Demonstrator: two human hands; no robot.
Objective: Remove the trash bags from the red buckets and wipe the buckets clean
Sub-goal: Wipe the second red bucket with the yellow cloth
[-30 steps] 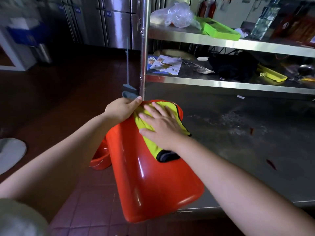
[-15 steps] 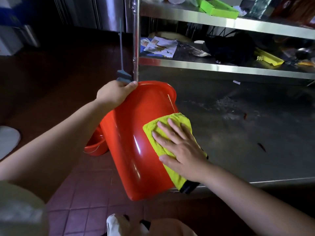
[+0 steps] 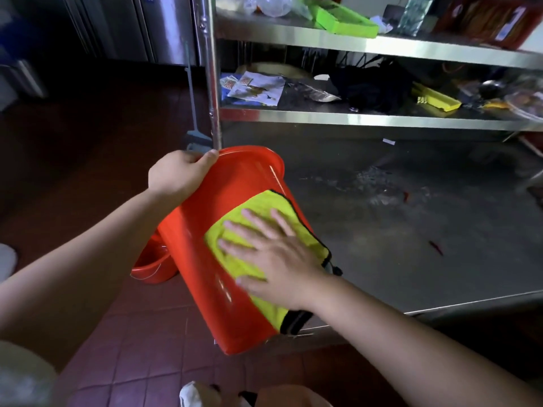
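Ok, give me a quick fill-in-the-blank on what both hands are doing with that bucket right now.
1. The right hand presses a ____ cloth flat against the outside of the red bucket.
2. The left hand grips the bucket at its ____.
3. A second red bucket sits on the tiled ____.
4. The right hand's fingers are ____, not curled.

Missing words: yellow; rim; floor; straight

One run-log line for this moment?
wiping | left hand grips red bucket rim | right hand presses yellow cloth on bucket wall
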